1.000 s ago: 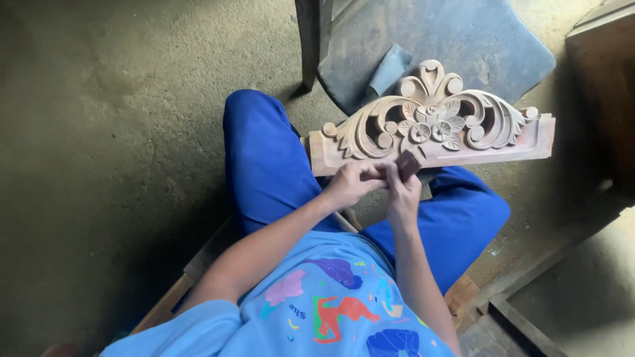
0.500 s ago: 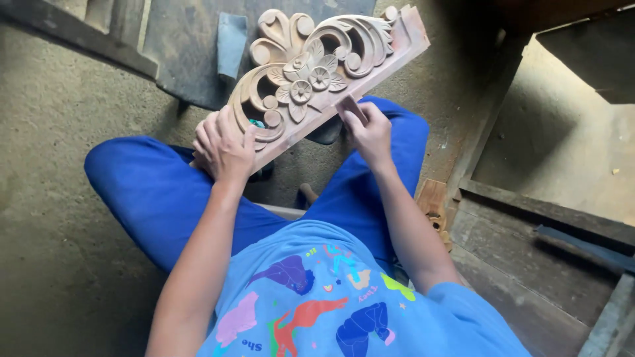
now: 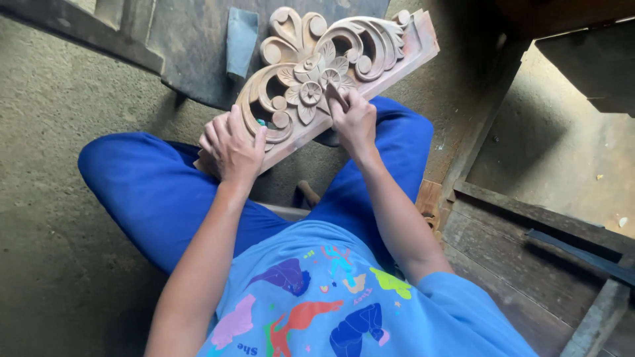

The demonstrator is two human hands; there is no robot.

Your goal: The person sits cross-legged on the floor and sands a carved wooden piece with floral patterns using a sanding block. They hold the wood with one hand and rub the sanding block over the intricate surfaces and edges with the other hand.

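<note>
A carved wooden panel [image 3: 370, 46] with scrolls and flowers rests tilted across my lap, its right end raised. My left hand [image 3: 233, 147] grips the panel's lower left end, fingers over the scrollwork. My right hand [image 3: 352, 120] pinches a small brown piece of sandpaper [image 3: 335, 94] and presses it against the carving just beside the flowers. My legs in blue trousers [image 3: 152, 192] sit under the panel.
A dark flat mat [image 3: 198, 59] with a small grey-blue folded sheet [image 3: 241, 39] lies on the concrete floor ahead. Wooden beams and boards [image 3: 529, 225] lie to the right. A wooden post [image 3: 79, 26] crosses the upper left.
Both hands were together at the panel's lower edge; then my left hand moved to its left end. My right hand has now slid the sandpaper up from the edge onto the flower carving.
</note>
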